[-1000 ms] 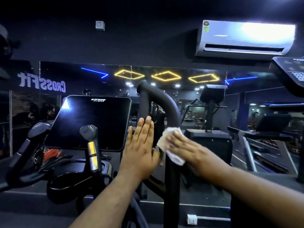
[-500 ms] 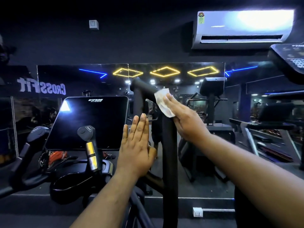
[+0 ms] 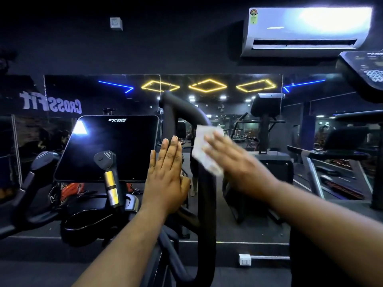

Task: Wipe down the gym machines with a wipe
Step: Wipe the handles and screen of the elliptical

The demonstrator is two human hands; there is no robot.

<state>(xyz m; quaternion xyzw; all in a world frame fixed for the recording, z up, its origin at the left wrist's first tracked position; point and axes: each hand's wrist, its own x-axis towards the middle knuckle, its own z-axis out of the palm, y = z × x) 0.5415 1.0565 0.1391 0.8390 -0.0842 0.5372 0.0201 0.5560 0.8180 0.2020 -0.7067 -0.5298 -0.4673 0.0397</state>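
A black curved handlebar [image 3: 205, 204] of a cardio machine rises in the middle of the view. My right hand [image 3: 238, 164], blurred by motion, presses a white wipe [image 3: 204, 149] flat against the right side of the bar's upper part. My left hand [image 3: 169, 175] lies flat with fingers together and straight against the left upright of the same handlebar, holding nothing. The machine's dark console screen [image 3: 107, 148] tilts up at the left, with a short grip with a yellow band [image 3: 109, 177] in front of it.
A mirror wall [image 3: 238, 125] ahead reflects other machines and yellow ceiling lights. A second machine's console [image 3: 364, 73] juts in at the upper right, under an air conditioner [image 3: 306, 30]. A treadmill [image 3: 339, 175] stands at the right. A white socket box [image 3: 244, 259] sits on the floor.
My right hand has slid the wipe down from the top bend of the handlebar to its upper straight part. My left hand has stayed flat on the left upright.
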